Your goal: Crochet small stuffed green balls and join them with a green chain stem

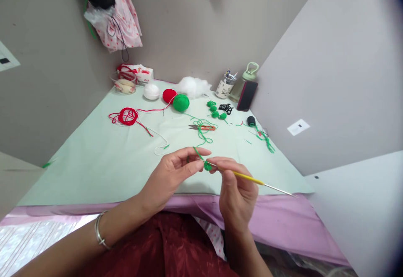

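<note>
Near the front edge of the table, my left hand (176,172) pinches a small green crocheted piece (207,166), with green yarn (198,153) running over its index finger. My right hand (237,189) grips a crochet hook (248,177) with a yellow handle, held like a pen. The hook's tip meets the green piece between the two hands; the stitch itself is too small to make out. From the fingers the strand leads back to loose green loops (204,136) and a green yarn ball (181,103). Orange-handled scissors (206,128) lie under those loops.
Red yarn ball (169,96), white ball (151,92), and white stuffing (192,87) sit behind. A tangled red yarn coil (127,116) lies left. Small green crocheted pieces (214,111), a pen cup (225,86), a bottle (248,75) and a phone (247,96) are toward the back right.
</note>
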`<state>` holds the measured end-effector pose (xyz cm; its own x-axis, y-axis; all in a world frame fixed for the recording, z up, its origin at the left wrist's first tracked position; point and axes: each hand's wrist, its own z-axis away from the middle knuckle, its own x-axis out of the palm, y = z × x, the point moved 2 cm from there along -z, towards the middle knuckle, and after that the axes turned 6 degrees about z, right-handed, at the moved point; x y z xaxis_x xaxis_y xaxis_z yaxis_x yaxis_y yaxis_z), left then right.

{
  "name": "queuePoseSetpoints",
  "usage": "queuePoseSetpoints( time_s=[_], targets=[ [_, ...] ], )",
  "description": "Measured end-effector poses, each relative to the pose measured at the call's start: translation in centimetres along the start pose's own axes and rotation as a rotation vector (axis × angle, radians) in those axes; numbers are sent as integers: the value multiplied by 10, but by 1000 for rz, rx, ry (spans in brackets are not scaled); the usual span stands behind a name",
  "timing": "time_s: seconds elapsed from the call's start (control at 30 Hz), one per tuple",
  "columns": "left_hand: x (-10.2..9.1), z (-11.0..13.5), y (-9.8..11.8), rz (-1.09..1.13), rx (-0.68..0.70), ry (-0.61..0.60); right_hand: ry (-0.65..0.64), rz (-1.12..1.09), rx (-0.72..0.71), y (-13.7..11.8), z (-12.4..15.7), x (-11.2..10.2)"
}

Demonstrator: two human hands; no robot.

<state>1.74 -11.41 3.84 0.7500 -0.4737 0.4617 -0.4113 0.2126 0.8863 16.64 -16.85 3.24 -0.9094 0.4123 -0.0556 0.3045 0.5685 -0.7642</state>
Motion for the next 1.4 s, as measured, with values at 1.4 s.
queuePoseSetpoints(
  time_s=[1.4],
  targets=[
    [3,-4,-8,171,-24,57,46,-165,104,7,7,10]
  ],
)
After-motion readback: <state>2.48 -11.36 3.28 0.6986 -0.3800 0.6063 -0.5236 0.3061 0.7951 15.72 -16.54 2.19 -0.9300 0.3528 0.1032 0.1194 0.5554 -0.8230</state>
